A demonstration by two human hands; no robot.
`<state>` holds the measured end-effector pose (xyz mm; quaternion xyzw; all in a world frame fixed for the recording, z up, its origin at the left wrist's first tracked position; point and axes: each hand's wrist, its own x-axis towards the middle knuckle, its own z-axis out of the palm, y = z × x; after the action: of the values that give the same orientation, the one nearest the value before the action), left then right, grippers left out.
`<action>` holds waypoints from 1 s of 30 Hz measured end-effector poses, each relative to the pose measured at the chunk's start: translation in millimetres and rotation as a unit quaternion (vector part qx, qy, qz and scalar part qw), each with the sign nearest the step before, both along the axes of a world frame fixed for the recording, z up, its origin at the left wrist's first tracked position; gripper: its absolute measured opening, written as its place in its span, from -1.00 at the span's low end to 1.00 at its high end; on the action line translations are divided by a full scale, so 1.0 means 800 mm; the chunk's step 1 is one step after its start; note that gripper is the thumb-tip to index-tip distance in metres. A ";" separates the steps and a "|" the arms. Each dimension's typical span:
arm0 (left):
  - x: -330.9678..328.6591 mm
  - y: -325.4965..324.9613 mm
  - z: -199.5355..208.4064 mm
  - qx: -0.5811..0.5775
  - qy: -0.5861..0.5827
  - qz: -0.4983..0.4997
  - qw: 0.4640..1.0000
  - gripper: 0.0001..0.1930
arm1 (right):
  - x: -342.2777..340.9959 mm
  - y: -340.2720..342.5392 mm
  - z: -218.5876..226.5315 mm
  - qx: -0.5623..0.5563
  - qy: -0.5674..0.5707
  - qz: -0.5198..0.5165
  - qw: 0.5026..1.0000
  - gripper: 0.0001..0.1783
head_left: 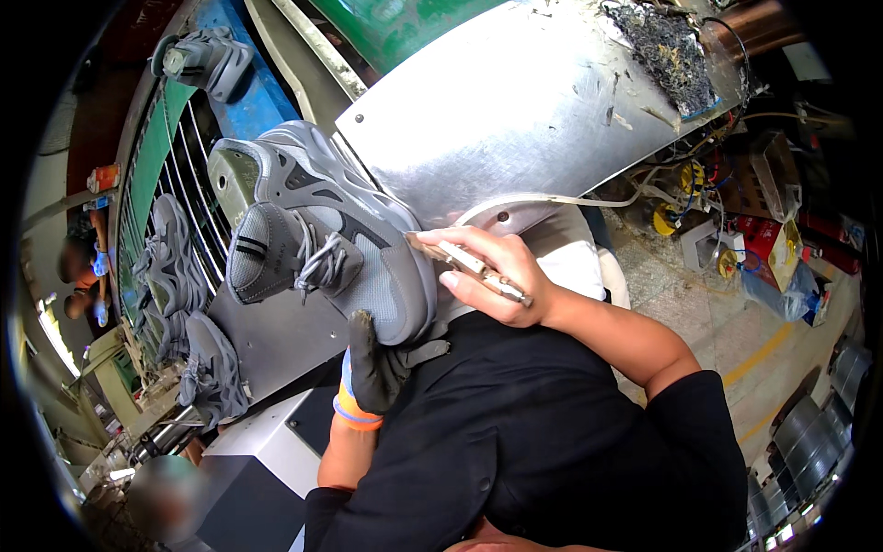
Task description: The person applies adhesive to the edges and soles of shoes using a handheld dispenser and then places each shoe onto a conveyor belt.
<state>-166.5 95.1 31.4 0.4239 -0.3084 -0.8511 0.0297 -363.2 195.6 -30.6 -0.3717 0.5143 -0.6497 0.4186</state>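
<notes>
A grey sneaker (pixel 368 267) with grey laces lies tilted in front of me, a green shoe last (pixel 236 179) showing in its heel opening. My left hand (pixel 382 368), in a dark glove with an orange and blue cuff, grips the toe, its thumb on the upper and fingers along the sole edge. My bare right hand (pixel 510 281) is closed around a slim pen-like tool (pixel 469 261), pale with a metal end. The tool's tip meets the sneaker's side where upper and sole join. A pale cord (pixel 552 199) runs behind my right hand; its end is hidden.
Beyond the sneaker slopes a shiny metal panel (pixel 497 110) with charred residue (pixel 667 60). Several more grey sneakers (pixel 175 253) line the rack and conveyor at left, one (pixel 207 63) higher up. Wires and a red box (pixel 771 244) sit at right. Another person (pixel 166 497) is at lower left.
</notes>
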 end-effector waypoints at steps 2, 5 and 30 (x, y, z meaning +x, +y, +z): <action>-0.002 -0.001 -0.001 0.024 0.017 -0.017 0.999 -0.18 | -0.004 0.012 0.007 0.012 0.007 0.011 1.000 -0.54; -0.011 -0.003 -0.005 0.060 0.027 -0.040 0.997 -0.17 | -0.015 0.032 0.023 0.054 0.032 0.038 0.997 -0.55; -0.163 -0.033 -0.049 0.030 0.238 -0.019 0.971 -0.28 | -0.034 -0.003 0.024 0.020 0.234 -0.146 0.961 -0.51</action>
<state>-296.8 69.0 -7.4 0.2044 -0.2749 -0.9366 0.0735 -390.2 193.2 -11.8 -0.4256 0.6592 -0.5888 0.1941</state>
